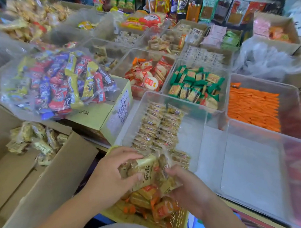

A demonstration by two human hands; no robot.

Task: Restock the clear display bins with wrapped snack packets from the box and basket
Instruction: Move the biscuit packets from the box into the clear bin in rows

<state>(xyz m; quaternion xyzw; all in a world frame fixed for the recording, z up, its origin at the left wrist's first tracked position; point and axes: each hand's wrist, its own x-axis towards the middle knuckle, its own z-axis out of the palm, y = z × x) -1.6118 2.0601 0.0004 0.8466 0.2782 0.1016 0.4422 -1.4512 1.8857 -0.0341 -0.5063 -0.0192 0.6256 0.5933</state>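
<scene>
Both left grip (115,171) and right grip (189,189) clamped beige packets (148,169) over the basket (177,220), probably needing neat rows in the clear bin (192,133) next.

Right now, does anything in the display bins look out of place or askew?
A round pale cracker packet lies in the front right corner of the bin of green packets. It resembles the round crackers in the bin to its left, so it is probably misplaced. Nothing looks spilled or damaged.
</scene>
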